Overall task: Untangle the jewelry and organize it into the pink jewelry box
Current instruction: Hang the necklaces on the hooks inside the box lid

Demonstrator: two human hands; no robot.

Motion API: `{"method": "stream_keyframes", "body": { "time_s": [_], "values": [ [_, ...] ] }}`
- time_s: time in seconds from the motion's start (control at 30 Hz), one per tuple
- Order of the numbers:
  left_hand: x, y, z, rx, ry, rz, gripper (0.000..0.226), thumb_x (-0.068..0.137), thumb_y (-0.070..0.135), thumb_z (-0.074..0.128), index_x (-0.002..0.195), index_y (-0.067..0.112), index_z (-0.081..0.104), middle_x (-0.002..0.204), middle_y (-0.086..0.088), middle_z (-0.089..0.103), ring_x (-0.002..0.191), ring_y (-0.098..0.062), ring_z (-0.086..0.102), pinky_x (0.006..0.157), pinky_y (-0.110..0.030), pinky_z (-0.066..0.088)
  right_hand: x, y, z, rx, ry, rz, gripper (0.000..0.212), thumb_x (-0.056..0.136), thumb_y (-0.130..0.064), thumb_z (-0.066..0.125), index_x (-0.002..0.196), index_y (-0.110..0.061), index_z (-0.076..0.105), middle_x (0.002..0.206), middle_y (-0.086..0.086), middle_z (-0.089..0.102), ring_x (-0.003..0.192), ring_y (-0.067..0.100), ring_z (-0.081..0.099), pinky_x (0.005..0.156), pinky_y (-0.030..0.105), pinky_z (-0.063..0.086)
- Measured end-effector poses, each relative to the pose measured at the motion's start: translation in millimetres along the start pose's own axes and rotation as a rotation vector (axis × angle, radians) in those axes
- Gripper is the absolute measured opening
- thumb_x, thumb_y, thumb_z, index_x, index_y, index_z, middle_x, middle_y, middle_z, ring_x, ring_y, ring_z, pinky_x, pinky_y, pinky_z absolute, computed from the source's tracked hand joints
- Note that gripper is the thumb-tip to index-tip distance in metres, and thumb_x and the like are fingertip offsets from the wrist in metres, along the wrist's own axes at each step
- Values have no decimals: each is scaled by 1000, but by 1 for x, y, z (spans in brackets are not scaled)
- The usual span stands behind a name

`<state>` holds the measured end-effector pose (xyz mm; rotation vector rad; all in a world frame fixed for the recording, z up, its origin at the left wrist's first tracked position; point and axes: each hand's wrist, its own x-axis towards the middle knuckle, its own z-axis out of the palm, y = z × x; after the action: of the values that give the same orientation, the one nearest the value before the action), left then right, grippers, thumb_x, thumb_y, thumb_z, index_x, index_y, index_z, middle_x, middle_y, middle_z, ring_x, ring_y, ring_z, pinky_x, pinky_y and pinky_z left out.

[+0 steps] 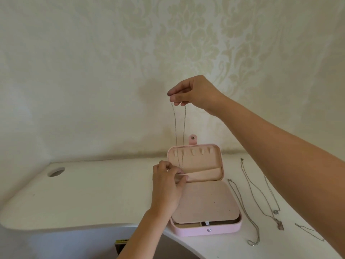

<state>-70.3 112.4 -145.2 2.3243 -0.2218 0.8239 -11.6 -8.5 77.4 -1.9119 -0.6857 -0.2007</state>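
The pink jewelry box (209, 230) lies open on the white desk, its lid (220, 165) standing upright against the wall with a row of small hooks along the top. My right hand (194, 92) is raised above the box and pinches the top of a thin silver chain necklace (176, 131), which hangs down in a long loop. My left hand (166, 182) pinches the lower end of that chain at the lid's elastic pocket. A flat pink insert panel (205, 200) covers the box's base.
Several more silver necklaces lie stretched out on the white desk (93, 191) to the right of the box: one (242, 208) close to it, others with pendants (278, 221) further right. A round cable hole (56, 171) sits at the desk's far left. The desk's front edge curves inward.
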Motion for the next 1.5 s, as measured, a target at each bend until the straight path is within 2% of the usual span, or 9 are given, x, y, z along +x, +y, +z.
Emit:
{"method": "stream_keyframes", "body": {
  "time_s": [0.33,0.47,0.67,0.87,1.0,1.1,1.3,1.37,1.5],
  "values": [
    [-2,2,-1,50,3,25,13,82,28,69,87,17,71,99,6,41,96,-10,34,85,-21,39,-10,28,27,-204,1,-28,13,75,1,72,87,-4,72,72,9,70,61,8,65,63,13,51],
    [-2,3,-3,59,8,23,13,82,26,70,88,15,71,99,4,42,100,-14,39,85,-19,37,-19,46,40,-256,-41,-3,10,76,1,72,84,-4,73,67,2,68,58,2,63,61,10,49],
    [-2,4,-3,78,10,33,13,81,26,70,87,14,71,101,-1,48,101,-17,42,85,-24,43,-28,62,54,-324,-96,-18,8,76,-2,73,83,-6,73,81,5,70,66,7,62,62,8,46],
    [-3,3,-3,76,13,33,13,82,27,69,86,15,70,102,-1,48,101,-18,42,84,-23,40,-33,80,60,-458,-118,-52,9,74,-4,72,80,-11,73,78,-2,70,64,-2,57,64,11,47],
    [-2,4,-3,82,11,42,14,82,27,68,88,14,69,103,-2,49,102,-19,42,87,-26,43,-39,93,60,-614,-130,-113,6,78,-9,70,81,-13,71,83,-2,69,66,1,49,63,10,38],
    [-2,5,-4,82,2,33,16,84,29,66,92,15,69,106,0,47,105,-16,39,88,-19,35,-41,100,61,-664,-100,-142,3,79,-12,69,82,-13,70,84,-2,69,70,3,46,63,10,33],
    [-3,5,-4,68,8,43,15,84,26,67,92,14,68,105,0,46,103,-14,39,85,-17,34,-42,104,70,-751,-6,-221,2,80,-14,70,81,-12,70,83,0,68,83,15,53,75,23,26],
    [-4,5,-5,59,12,41,15,84,25,67,92,13,68,104,1,46,103,-14,40,85,-16,34,-44,107,73,-755,47,-249,3,79,-14,71,79,-11,69,81,1,67,83,17,53,75,25,23],
    [-3,5,-5,57,22,45,14,82,24,69,91,13,69,102,1,46,100,-15,41,83,-16,36,-45,115,78,-722,136,-285,9,71,-11,77,70,-10,68,73,3,64,76,22,54,72,30,28]
  ]
}}
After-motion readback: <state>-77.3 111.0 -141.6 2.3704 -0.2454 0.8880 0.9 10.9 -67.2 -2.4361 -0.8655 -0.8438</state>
